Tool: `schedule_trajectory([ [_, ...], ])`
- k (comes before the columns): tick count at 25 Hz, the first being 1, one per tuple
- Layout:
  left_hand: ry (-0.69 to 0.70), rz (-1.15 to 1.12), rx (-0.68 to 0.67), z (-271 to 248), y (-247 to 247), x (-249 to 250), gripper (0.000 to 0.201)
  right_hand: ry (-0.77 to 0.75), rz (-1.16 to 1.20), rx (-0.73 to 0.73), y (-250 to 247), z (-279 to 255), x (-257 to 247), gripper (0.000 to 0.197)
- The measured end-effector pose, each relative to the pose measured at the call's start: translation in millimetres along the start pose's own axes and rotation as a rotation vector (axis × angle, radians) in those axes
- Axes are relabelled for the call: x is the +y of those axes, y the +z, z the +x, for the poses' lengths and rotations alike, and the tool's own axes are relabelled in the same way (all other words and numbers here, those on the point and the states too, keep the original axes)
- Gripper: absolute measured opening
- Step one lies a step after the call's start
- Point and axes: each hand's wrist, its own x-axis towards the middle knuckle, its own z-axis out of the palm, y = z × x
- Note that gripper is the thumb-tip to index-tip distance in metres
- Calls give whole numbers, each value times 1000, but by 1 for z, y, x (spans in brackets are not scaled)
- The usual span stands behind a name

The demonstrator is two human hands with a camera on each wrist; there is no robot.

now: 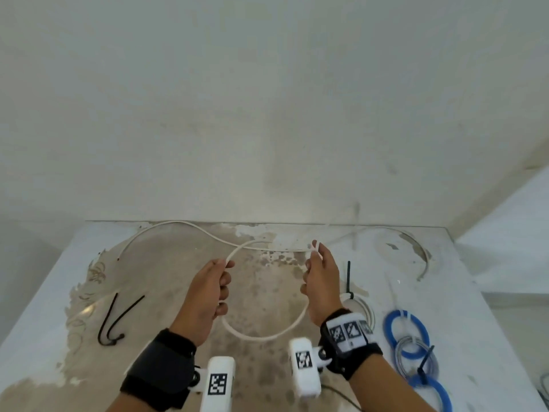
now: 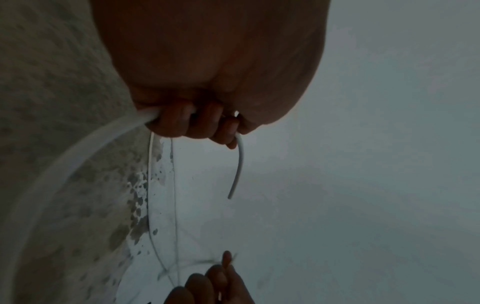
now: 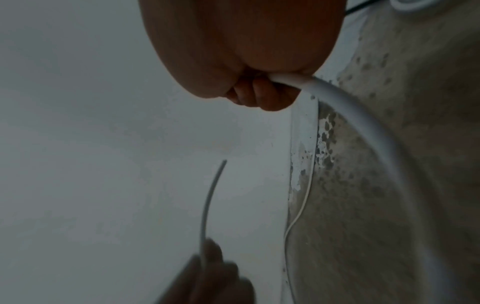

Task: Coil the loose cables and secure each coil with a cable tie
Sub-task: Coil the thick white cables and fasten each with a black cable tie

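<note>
Your left hand (image 1: 208, 295) has its fingers (image 2: 179, 123) curled round the white cable (image 1: 261, 337), with a short free end of it sticking out past the fingertips. Your right hand (image 1: 322, 281) is clenched on the same cable too, the fingers (image 3: 262, 96) wrapped over it and the thumb side pinching it near the top. Between your two hands the cable hangs in a loop, sagging toward you and just above the table (image 1: 166, 263); another arc of it rises from your left hand and runs across behind the loop. From your right hand the rest of the cable trails away over the table's far edge, snaking to the left of the loop and ending near the far left corner.

Left of the loop, two black cable ties (image 1: 114, 319) lie on the worn tabletop, joined at their near ends in a V. Right of the loop, just beside your right wrist, a white coil (image 1: 367, 310) sits with a black tie (image 1: 348, 281) standing up from it. Further right of the loop lie blue coils (image 1: 407, 331) and a grey coil (image 1: 416, 352), overlapping, with another black tie (image 1: 424, 364) on them. A loose pale cable (image 1: 421, 257) curves along the table beyond those coils
</note>
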Motion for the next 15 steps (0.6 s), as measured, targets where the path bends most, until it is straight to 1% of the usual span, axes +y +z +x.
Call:
schedule_trajectory([
  [2, 40, 59, 0, -5, 13, -1, 26, -125, -29, -47, -15, -30, 0, 33],
  [3, 64, 65, 9, -9, 19, -2, 26, -157, -12, -81, -24, -42, 0, 33],
  [6, 143, -11, 60, -22, 26, -6, 27, -171, 48, -198, -44, -70, 5, 33],
  [8, 179, -24, 79, -32, 22, -8, 29, -157, 59, -278, -53, -84, 17, 33],
  [10, 204, 9, 69, -40, 10, -14, 30, -114, 48, -352, -56, -94, 33, 32],
  [12, 218, 75, 68, -45, -5, -21, 30, -35, -7, -414, -56, -99, 54, 29],
  [15, 217, 185, 56, -48, -30, -31, 30, 151, -247, -494, -49, -102, 88, 23],
])
